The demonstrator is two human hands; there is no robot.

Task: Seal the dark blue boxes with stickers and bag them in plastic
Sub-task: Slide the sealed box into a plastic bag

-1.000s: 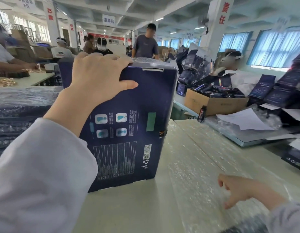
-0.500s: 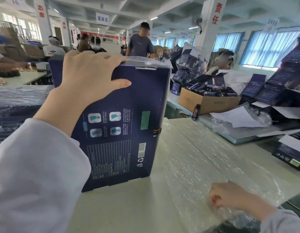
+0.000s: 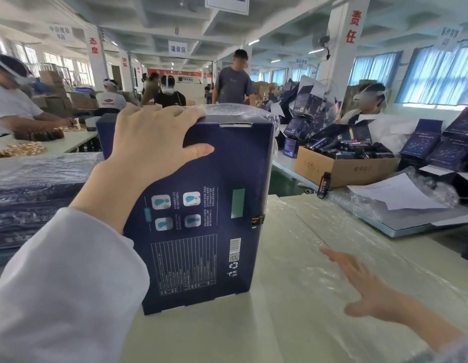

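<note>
Dark blue box (image 3: 201, 205) upright at centre; left hand (image 3: 151, 142) clamps its top edge at 11 o'clock. Right hand (image 3: 358, 286) at 4 o'clock, fingers spread, empty, over plastic film (image 3: 319, 231). Box likely stiff, light; grip by edges.

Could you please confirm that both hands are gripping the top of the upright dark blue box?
Not quite: in the head view only the left hand grips the top of the upright dark blue box. The right hand is apart from it, fingers spread, low over the clear plastic on the table.
</note>
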